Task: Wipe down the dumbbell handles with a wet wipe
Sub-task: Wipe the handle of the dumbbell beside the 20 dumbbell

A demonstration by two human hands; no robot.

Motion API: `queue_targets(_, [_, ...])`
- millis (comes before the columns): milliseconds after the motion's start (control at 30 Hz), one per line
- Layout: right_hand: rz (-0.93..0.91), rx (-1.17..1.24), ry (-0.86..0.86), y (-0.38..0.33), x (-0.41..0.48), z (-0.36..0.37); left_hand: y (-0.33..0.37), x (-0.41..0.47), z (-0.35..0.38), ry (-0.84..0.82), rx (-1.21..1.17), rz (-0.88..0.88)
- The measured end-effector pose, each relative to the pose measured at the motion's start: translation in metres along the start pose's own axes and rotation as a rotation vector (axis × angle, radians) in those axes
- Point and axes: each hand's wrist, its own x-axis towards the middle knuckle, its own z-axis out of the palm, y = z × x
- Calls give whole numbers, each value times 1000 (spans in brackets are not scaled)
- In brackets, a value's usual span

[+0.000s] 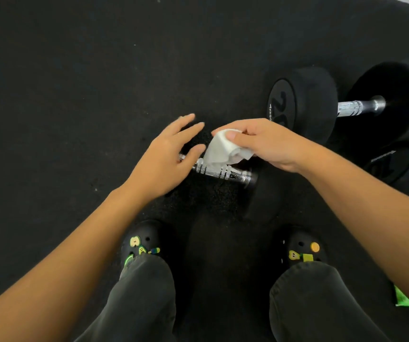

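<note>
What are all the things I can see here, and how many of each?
Dumbbells: at least two, black ends with shiny silver handles; near dumbbell lies under the hands, far dumbbell at upper right. A third black weight end shows at right.
Wet wipe: one, white, draped on the near handle.
Green packet: one, lower right edge, partly hidden.
Floor mat: one, black, under everything.
Clogs: two, black with fruit charms, left clog and right clog.
Trouser legs: two, dark grey, bottom.
Left hand: open, beside the handle.
Right hand: pinching the wipe.

Bare forearms, dark grey trousers [144,299], black charm-studded clogs [144,239].
</note>
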Motion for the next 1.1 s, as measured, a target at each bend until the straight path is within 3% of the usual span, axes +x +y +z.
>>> queue_targets(133, [-38,180,25,0,-4,2,16,11,4,-132,-398,-123])
queue_targets(233, [-56,205,61,2,-8,2,17,16,12,-149,-477,-136])
queue_targets(300, [-63,63,103,5,-11,2,13,18,18,-140,-502,-148])
queue_targets(433, [-131,-454,338,16,-16,-2,5,15,33,-107,-511,-173])
queue_targets(600, [-12,-746,471,41,-20,-7,-1,22,58,-115,-259,-118])
queue_targets(800, [58,-763,458,53,-20,1,-20,29,71,-193,135,-38])
queue_targets(867, [51,-776,469,54,-19,3,-20,29,68,-181,300,97])
queue_targets(933, [43,-780,486,55,-19,4,-24,30,72,-256,428,263])
queue_targets(1100, [38,-784,532,59,-17,6,-19,42,76,-492,411,299])
